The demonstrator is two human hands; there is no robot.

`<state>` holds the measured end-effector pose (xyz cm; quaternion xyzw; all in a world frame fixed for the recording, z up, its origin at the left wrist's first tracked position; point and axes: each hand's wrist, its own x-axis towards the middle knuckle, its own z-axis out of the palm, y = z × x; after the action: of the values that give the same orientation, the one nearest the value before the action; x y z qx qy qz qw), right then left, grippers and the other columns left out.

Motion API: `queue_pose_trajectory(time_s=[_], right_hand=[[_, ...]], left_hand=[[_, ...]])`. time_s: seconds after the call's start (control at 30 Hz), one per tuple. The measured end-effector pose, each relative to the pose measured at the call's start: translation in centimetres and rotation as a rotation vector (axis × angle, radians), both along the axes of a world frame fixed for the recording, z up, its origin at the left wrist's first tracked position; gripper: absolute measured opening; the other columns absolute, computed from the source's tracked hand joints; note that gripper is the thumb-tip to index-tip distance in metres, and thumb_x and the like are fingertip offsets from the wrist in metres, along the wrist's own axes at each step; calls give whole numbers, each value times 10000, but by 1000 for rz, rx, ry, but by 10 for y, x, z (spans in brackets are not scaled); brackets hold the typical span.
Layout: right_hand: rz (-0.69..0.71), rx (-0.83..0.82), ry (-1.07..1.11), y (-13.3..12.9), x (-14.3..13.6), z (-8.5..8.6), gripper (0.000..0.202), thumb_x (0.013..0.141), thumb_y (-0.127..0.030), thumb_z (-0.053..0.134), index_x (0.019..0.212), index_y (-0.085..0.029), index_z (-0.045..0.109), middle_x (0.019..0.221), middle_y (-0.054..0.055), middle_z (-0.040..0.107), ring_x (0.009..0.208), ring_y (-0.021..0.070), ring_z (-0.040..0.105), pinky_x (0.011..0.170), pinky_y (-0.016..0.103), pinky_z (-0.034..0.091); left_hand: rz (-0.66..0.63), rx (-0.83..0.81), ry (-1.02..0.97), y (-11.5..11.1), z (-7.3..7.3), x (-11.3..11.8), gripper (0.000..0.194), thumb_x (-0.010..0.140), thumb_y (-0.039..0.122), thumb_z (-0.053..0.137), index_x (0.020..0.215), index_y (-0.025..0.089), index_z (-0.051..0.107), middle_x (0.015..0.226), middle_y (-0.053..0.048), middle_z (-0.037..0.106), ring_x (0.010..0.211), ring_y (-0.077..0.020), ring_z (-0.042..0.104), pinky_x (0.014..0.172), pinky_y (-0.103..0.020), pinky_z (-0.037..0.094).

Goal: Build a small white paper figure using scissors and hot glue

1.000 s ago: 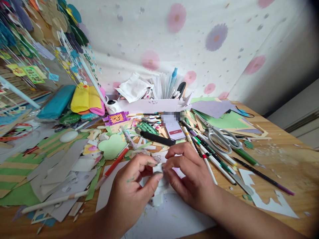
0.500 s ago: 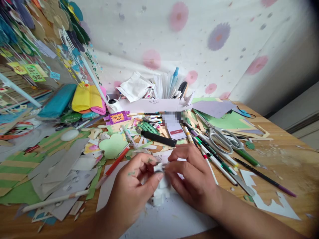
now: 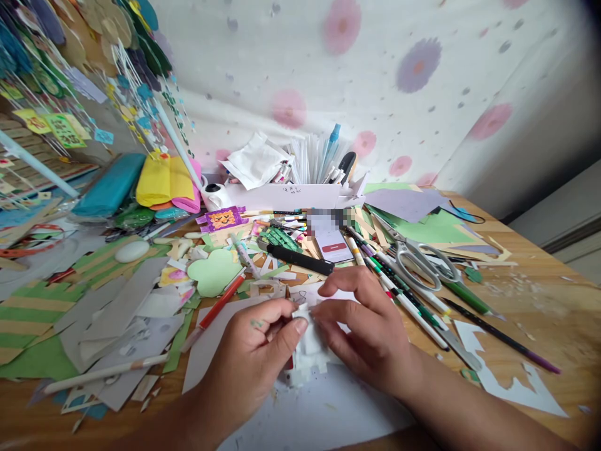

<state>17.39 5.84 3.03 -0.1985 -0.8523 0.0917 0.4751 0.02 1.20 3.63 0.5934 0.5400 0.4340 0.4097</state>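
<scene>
Between my hands is a small white paper piece (image 3: 310,351) with notched, step-like edges, folded or layered near its top. My left hand (image 3: 256,347) pinches its upper left part between thumb and forefinger. The curled fingers of my right hand (image 3: 369,335) press together at its upper right edge; their tips are partly hidden. A bit of something red shows beside the left thumb, too little to name. Underneath lies a white sheet (image 3: 347,407) with small smudges. A brown pointed tip sticks up just behind the left fingers.
Scissors (image 3: 413,260) and several markers (image 3: 408,300) lie to the right. A black utility knife (image 3: 300,259), a phone (image 3: 331,238) and a red pen (image 3: 223,300) are ahead. Paper scraps (image 3: 113,319) cover the left side. A white box (image 3: 286,196) of supplies stands behind.
The white paper piece now shows more of its face and notched lower edge between my hands. The left fingers have shifted slightly on it; the right hand stays at its edge.
</scene>
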Motion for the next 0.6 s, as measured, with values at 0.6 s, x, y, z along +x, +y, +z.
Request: queue_pose_trajectory(time_s=[0.6], right_hand=[[-13,200,-113,-3,5,1,165,855,-64,576,976,-87,685,985,97,629,932,228,535,947,480,454]], left_hand=[[-14,-3,-105,-3,-8,-6,129,854,292,559,816,219,658,599,31,558,531,-125,542,465,-194,452]])
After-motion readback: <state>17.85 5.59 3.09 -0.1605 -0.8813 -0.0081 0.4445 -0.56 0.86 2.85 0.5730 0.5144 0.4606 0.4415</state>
